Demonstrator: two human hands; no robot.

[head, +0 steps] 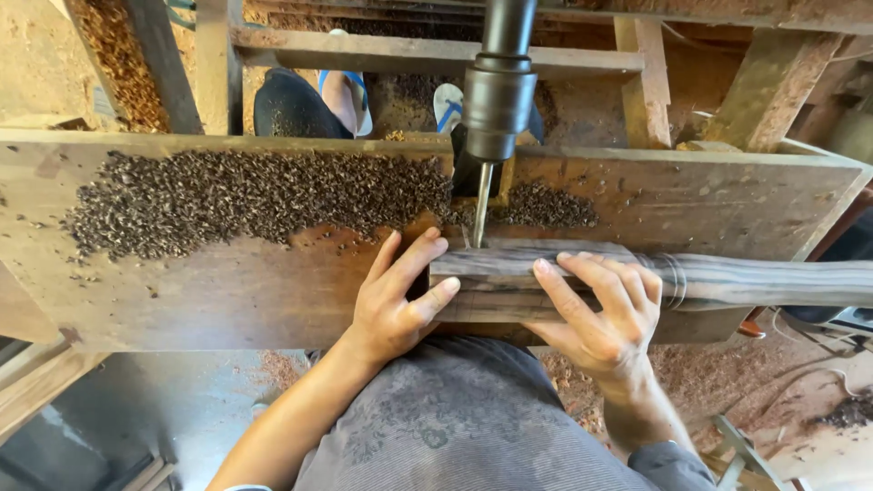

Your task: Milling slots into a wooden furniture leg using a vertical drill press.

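Observation:
A dark striped wooden workpiece [509, 265] with a turned round end lies across the wooden machine table [227, 300], running off to the right. My left hand [396, 300] presses against its left end, fingers on the top edge. On top of the piece rests my right hand [600, 309], fingers spread and holding it down. A drill chuck [498, 100] hangs above, its bit [480, 214] touching the workpiece's top at the left end.
A wide pile of dark wood shavings [245, 200] covers the table's back left. Beyond the table stand another person's feet in sandals [350, 95]. Wooden frame beams [436, 55] lie behind. Sawdust covers the floor at right.

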